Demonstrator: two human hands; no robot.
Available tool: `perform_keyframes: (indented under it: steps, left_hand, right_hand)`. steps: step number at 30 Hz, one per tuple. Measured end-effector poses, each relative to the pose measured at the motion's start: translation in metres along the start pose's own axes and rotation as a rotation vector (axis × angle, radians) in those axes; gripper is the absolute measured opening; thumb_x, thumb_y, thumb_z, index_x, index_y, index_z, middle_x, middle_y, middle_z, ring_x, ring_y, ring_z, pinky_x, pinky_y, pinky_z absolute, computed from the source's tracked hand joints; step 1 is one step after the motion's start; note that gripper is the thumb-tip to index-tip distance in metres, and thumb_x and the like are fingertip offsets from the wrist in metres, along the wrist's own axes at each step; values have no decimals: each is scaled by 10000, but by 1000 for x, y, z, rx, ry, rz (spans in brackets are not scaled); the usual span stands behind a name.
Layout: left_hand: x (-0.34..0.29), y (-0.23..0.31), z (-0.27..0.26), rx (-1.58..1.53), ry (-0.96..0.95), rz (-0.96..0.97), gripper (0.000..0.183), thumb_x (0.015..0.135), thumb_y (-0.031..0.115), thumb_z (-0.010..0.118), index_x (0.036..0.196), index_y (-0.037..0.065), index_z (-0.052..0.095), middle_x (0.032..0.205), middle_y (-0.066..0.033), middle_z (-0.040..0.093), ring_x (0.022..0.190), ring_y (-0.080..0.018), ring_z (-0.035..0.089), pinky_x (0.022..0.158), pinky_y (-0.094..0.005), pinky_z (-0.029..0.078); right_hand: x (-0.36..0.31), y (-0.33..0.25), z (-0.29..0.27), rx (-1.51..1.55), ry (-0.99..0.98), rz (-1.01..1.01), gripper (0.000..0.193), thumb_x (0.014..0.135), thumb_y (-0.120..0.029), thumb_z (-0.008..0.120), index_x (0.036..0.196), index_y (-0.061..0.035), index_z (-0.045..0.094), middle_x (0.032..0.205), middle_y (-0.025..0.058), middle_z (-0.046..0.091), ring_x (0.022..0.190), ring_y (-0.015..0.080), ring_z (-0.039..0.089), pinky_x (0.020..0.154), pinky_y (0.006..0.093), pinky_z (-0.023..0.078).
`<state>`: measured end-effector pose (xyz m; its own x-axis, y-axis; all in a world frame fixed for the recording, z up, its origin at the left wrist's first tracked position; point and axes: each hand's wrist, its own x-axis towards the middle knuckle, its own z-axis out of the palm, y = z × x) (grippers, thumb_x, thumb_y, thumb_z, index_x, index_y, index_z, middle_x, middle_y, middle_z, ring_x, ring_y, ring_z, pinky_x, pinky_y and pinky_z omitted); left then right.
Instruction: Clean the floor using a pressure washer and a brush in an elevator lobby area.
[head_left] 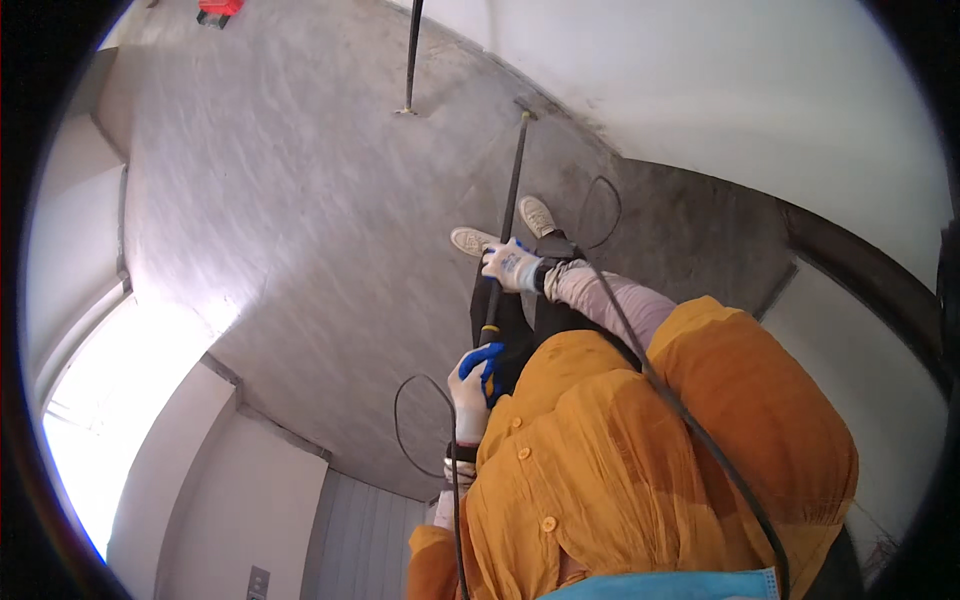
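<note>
A long black pole [515,175] runs from near my waist to the floor by the wall. Its far end [528,116] is small and yellowish, touching or just above the floor. My left hand [470,385], in a white glove with blue fingers and palm, is closed around the upper end beside a yellow band. Farther down the shaft, my right hand [512,266] grips it in a matching glove. Both wrists carry dark straps, with thin black cables [650,375] looping off beside the arms. The pole slants away from me, past my feet.
A second black pole [412,60] stands on the floor farther left, its top out of view. My light shoes [472,241] are close to the held pole. A white wall [720,80] rises at right. A red object [218,8] lies far left; bright light enters through an opening [110,430].
</note>
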<state>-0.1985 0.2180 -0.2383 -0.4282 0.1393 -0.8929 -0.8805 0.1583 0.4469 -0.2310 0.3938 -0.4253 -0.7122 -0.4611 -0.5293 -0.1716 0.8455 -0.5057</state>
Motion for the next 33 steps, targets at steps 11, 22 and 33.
perform_keyframes:
  steps: [11,22,33]
  left_hand:
    - [1,-9,28,163,-25,183,244,803,59,522,1000,-25,640,956,-59,651,822,-87,567,724,-190,428]
    - [-17,7,59,7,56,116,222,807,74,551,996,22,656,790,-6,606,630,-70,512,546,-177,397]
    - [-31,14,67,20,108,11,199,825,74,529,969,17,655,848,22,602,698,-42,499,583,-175,384]
  right_hand:
    - [-29,34,6,23,242,-73,118,659,-165,620,771,-160,657,878,54,652,913,245,618,585,468,478]
    - [-42,40,0,37,293,-84,108,631,-225,649,702,-147,628,819,37,607,881,250,571,611,430,492]
    - [-35,34,-15,38,-14,-65,169,671,-155,630,829,-117,677,948,62,655,975,255,595,651,459,519]
